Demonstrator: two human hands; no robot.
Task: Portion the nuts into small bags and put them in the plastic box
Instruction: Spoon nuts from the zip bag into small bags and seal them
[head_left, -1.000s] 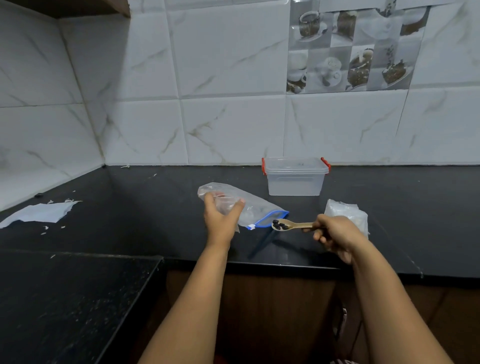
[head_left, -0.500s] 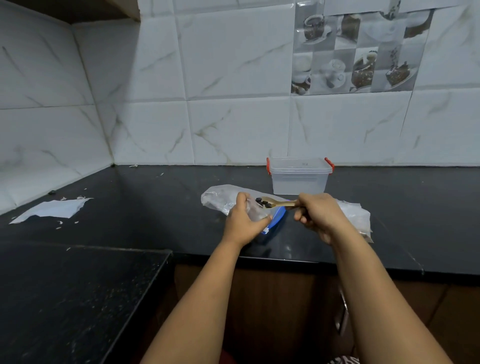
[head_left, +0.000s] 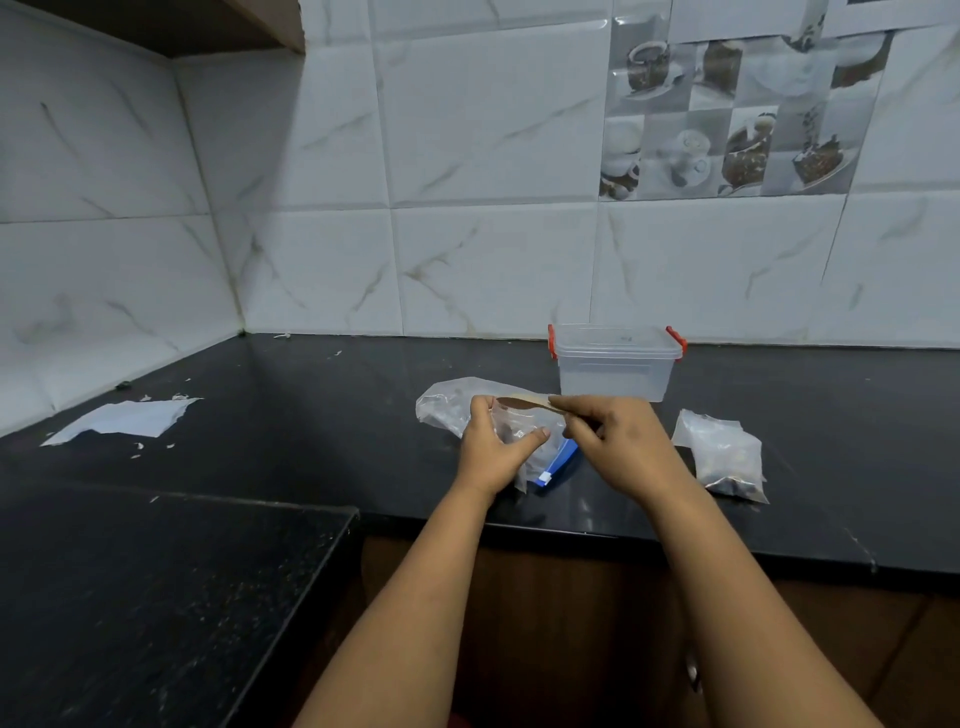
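Note:
My left hand (head_left: 493, 449) grips a small clear bag (head_left: 519, 428) with a few dark nuts inside, just above the black counter. My right hand (head_left: 615, 444) pinches the handle of a wooden spoon (head_left: 524, 402), whose bowl is tipped over the small bag's mouth. Under both hands lies a larger clear zip bag (head_left: 447, 402) with a blue seal strip (head_left: 558, 462). The clear plastic box (head_left: 615, 364) with red clips stands lidded behind the hands. A filled small bag of nuts (head_left: 724, 457) lies to the right.
A torn white paper sheet (head_left: 124, 418) with scraps lies at the left of the black counter (head_left: 311, 415). A lower dark counter section (head_left: 156, 597) sits at front left. White tiled walls close the back and left.
My right hand brought the spoon left and up to the small bag's mouth and tipped it; the nuts have left the spoon. My left hand shifted right, holding the bag.

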